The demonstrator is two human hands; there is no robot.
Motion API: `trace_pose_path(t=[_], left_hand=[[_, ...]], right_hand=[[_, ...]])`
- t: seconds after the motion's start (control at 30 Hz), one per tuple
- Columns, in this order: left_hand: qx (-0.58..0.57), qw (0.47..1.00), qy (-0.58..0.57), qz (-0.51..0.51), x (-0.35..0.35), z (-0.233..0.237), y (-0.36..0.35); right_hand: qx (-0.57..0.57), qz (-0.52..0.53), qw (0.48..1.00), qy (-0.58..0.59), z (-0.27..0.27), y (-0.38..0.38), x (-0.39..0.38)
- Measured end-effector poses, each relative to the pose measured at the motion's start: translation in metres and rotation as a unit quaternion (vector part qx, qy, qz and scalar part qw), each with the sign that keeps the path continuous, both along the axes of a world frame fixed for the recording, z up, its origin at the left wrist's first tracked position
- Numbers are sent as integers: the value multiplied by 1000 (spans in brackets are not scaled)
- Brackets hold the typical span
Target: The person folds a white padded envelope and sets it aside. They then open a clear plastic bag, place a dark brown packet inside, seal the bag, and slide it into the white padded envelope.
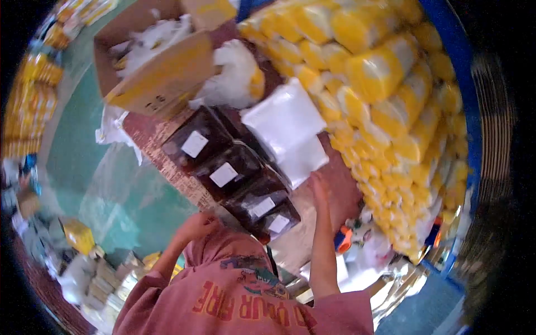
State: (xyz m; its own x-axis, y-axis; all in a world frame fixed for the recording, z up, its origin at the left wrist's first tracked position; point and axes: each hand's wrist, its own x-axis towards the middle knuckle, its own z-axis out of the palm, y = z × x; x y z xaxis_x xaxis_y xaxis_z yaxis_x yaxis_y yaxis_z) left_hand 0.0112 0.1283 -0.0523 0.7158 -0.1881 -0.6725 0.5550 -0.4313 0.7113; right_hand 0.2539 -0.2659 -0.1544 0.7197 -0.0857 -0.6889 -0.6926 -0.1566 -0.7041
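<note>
Right grip (319,190) blurry beside white sheets (285,120), contact unclear

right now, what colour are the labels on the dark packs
The labels are white, best seen in the head view.

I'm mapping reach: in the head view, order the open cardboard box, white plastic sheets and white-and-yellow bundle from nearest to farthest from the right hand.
1. White plastic sheets, just ahead of the right hand.
2. White-and-yellow bundle, farther ahead, leftward.
3. Open cardboard box, farthest, upper left.
</note>
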Motion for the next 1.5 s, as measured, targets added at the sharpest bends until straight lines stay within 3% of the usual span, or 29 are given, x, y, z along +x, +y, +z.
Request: trace_pose_path(t=[0.1,0.13,0.17,0.2,0.23,0.27,0.3,0.33,0.37,0.47,0.53,0.63,0.67,0.73,0.77,0.87,0.9,0.97,1.0,1.03,1.07,1.1,1.13,1.2,1.23,1.27,1.33,1.4,1.5], left_hand=[[45,990,-51,-122,30,14,-29],[18,988,-72,-135,37,14,-41],[-9,985,-91,-149,43,15,-53],[-36,980,-108,-165,49,16,-65],[-49,976,-116,-176,54,15,-80],[-62,973,-122,-187,56,12,-97],[-75,969,-126,-199,56,10,-112],[-93,961,-132,-223,58,7,-125],[-109,953,-139,-245,61,5,-139],[-105,931,-145,-320,68,5,-177],[-37,920,-162,-355,70,18,-201],[20,912,-170,-372,64,11,-229],[31,913,-172,-369,59,0,-236],[35,913,-188,-361,45,-20,-243],[39,913,-196,-355,36,-33,-241],[123,907,-94,-392,1,-65,-224],[50,938,-77,-335,-19,-55,-222],[139,907,-14,-397,-56,-181,-138],[230,853,26,-467,-62,-116,-165],[180,890,89,-410,-77,-85,-160],[172,857,-153,-461,-110,-142,-93],[281,839,-27,-465,-116,-111,-104],[214,854,-170,-443,-144,-133,-58],[278,919,114,-257,-172,-94,-42],[293,921,185,-177,-187,-79,-39],[307,916,216,-141,-205,-68,-35],[317,916,155,-189,-243,-84,-12],[325,909,91,-245,-261,-88,6],[259,949,163,-80,-252,-72,-20]], right_hand=[[28,-18,999,-5,39,-34,-109],[-126,169,967,-143,2,-81,-169],[42,-101,994,31,45,-57,-207],[142,-134,981,-22,23,-85,-282],[58,-87,994,32,36,-84,-325],[94,-238,961,104,39,-85,-384],[22,-278,946,163,40,-77,-436],[-53,-150,981,107,1,-91,-524],[-26,-350,907,234,32,-73,-549],[73,-478,829,283,35,-50,-661],[120,-535,776,311,-4,-46,-730],[48,-579,756,302,18,-55,-702],[62,-556,793,240,-6,-72,-713],[-67,-535,836,102,-5,-104,-677],[-110,-515,844,95,16,-125,-640],[-311,-443,838,-61,3,-199,-580],[-331,-429,837,-70,21,-227,-550],[-390,-419,813,-102,49,-286,-496],[-421,-417,794,-133,47,-318,-477],[-445,-404,783,-157,64,-347,-452],[-460,-409,763,-198,69,-379,-432],[-476,-409,749,-214,67,-413,-415],[-473,-393,757,-221,76,-440,-399],[-495,-369,753,-226,80,-488,-363],[-538,-356,738,-195,82,-501,-347],[-538,-346,762,-98,99,-503,-333],[-513,-297,805,-11,85,-522,-320],[-483,-283,828,-43,69,-534,-318],[-447,-277,847,-72,69,-536,-314]])
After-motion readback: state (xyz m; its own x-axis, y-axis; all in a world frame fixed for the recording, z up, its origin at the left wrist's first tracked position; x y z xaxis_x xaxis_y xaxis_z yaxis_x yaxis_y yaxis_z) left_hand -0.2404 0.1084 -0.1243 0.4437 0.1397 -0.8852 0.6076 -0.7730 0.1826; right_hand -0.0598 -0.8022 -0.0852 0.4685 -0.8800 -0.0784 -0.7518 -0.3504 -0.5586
